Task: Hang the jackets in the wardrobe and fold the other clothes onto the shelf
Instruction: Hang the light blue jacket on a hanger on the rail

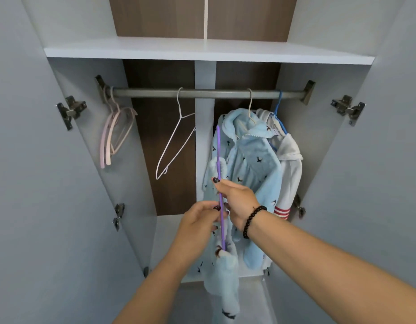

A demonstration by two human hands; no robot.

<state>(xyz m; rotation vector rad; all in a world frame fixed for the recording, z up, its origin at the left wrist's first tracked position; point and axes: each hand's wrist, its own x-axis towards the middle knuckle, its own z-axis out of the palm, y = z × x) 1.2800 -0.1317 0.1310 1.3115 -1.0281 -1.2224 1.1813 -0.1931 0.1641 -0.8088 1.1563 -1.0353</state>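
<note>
A light blue fleece jacket [256, 160] with small black birds hangs on a white hanger from the wardrobe rail [202, 93]. Behind it, on a blue hanger [278, 113], hangs a white jacket [290, 164] with red cuff stripes. A purple hanger [220, 183] stands edge-on in front of the blue jacket. My left hand [197, 223] pinches its lower part. My right hand [235, 199], with a black bead bracelet, grips it higher up. Another piece of the same blue fleece [223, 277] hangs from the purple hanger's lower end.
An empty white wire hanger [174, 141] hangs mid-rail, and pink hangers [113, 136] cluster at the rail's left end. A white shelf [202, 50] runs above the rail. Both wardrobe doors stand open, with metal hinges [347, 108] on each side.
</note>
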